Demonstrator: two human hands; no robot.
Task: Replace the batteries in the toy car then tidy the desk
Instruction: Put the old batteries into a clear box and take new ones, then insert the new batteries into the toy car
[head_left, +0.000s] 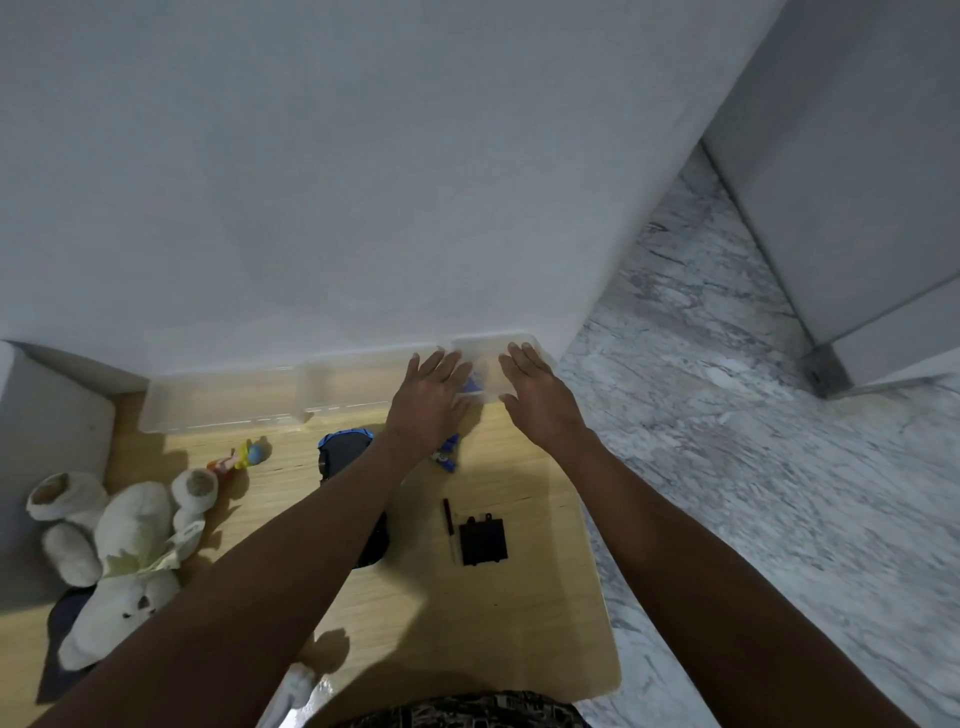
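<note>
Wooden desk (395, 613) — both hands (431, 400) flat over clear box (491, 364).

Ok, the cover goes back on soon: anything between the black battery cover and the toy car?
Only the screwdriver, lying on the desk beside the battery cover, between it and the toy car. The left forearm crosses over the car.

The desk (467, 613) is light wood with a smooth, slightly glossy finish. The bins (223, 405) are clear, frosted plastic. The plush toy (130, 545) is white fluffy cloth. The floor (753, 415) looks like polished grey-veined marble.
</note>
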